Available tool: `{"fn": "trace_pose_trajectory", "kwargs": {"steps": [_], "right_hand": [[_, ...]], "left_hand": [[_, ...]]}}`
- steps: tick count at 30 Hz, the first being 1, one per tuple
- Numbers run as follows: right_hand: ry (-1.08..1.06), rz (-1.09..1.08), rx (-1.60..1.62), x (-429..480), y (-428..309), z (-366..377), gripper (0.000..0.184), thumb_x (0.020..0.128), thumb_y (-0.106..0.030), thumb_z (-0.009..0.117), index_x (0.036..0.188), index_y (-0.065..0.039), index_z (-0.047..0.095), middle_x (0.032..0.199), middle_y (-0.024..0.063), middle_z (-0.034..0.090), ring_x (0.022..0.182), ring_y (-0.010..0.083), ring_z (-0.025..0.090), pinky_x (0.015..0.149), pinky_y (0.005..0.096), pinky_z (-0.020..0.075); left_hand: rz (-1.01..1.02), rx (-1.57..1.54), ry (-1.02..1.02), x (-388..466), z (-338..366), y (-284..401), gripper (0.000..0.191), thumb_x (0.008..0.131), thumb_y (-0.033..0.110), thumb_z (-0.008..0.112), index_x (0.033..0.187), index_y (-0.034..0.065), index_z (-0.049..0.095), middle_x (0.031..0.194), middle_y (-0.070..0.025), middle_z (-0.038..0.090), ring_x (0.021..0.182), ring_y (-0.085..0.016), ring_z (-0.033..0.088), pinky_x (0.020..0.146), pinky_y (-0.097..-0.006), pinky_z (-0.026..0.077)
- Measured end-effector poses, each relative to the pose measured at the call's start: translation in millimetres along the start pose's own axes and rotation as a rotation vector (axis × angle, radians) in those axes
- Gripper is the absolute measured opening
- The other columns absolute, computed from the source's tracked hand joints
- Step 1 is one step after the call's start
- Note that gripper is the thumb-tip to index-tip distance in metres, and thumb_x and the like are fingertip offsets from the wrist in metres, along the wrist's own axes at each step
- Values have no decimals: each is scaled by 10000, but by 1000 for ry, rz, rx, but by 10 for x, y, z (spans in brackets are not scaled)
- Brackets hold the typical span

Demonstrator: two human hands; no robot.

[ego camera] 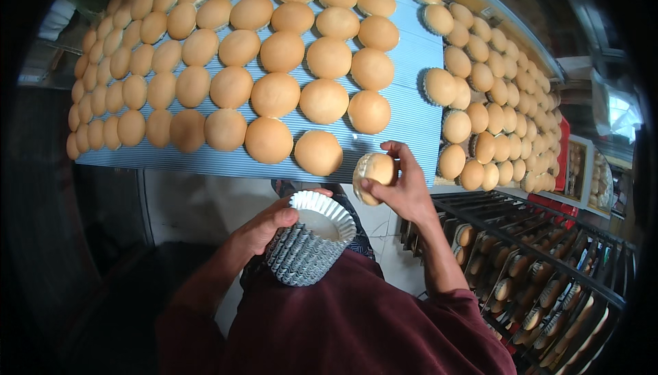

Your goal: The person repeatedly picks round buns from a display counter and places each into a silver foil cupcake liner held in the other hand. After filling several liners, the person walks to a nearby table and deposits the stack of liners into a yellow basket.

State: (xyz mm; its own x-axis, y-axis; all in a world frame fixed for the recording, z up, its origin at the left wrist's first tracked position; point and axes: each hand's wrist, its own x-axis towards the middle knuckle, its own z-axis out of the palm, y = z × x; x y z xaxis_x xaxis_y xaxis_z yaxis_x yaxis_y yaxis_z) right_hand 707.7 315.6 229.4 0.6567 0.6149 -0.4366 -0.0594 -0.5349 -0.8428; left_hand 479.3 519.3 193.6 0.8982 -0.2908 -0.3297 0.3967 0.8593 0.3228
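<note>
My left hand (pixel 267 223) grips a tall stack of fluted metal baking tins (pixel 313 251) against my front. The top tin looks bare inside. Between the thumb and fingers of my right hand (pixel 403 185) is a round golden bun (pixel 378 172), tilted so that its pale side faces left. It is held just over the near edge of a blue ridged board (pixel 411 113). Rows of similar buns (pixel 275 95) rest on that board, the closest one (pixel 318 153) just left of the held bun.
On the right, many buns in fluted tins (pixel 457 125) crowd a wooden surface beside the board. Below it stands a dark metal rack (pixel 519 231) with trays of buns. A red crate (pixel 563 143) is at the far right.
</note>
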Motion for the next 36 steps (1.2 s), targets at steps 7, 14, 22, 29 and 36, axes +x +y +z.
{"fn": "trace_pose_trajectory", "kwargs": {"steps": [7,14,22,29,36], "right_hand": [[238,-187,-203,334,459,199,853,874,-345,931,1489,51,493,1376,263,603,1252,363,652,1047,448,550],[226,-171,-448,1294,1,-1079,885,872,-460,904,1534,8,549,1363,276,693,1230,388,700,1024,479,578],[447,-515,-1016,4116,-777,-2195,869,837,-360,911,1549,-40,529,1559,251,553,1407,469,548,1154,547,504],[325,-366,-960,4684,-902,-2241,912,716,-305,924,1532,-98,572,1491,187,594,1343,447,593,1152,525,520],[-324,-529,-194,2941,-1286,-1893,852,763,-311,955,1491,-59,594,1413,152,633,1321,325,625,1082,448,565]], "left_hand": [[209,-147,196,13,102,-8,1132,884,638,808,1668,-16,319,1549,-224,572,1427,-331,585,1229,-489,447],[195,61,247,213,206,286,1160,897,774,709,1637,-53,370,1589,-211,532,1460,-327,551,1218,-486,457],[124,213,203,847,174,435,1188,877,767,739,1648,-50,352,1616,-203,505,1483,-322,527,1226,-481,444],[159,185,171,1221,283,499,1193,850,733,784,1656,-32,350,1630,-189,489,1503,-309,506,1238,-469,420],[155,45,52,1460,252,601,1088,879,620,807,1652,-16,382,1616,-166,510,1496,-281,507,1236,-439,409]]}}
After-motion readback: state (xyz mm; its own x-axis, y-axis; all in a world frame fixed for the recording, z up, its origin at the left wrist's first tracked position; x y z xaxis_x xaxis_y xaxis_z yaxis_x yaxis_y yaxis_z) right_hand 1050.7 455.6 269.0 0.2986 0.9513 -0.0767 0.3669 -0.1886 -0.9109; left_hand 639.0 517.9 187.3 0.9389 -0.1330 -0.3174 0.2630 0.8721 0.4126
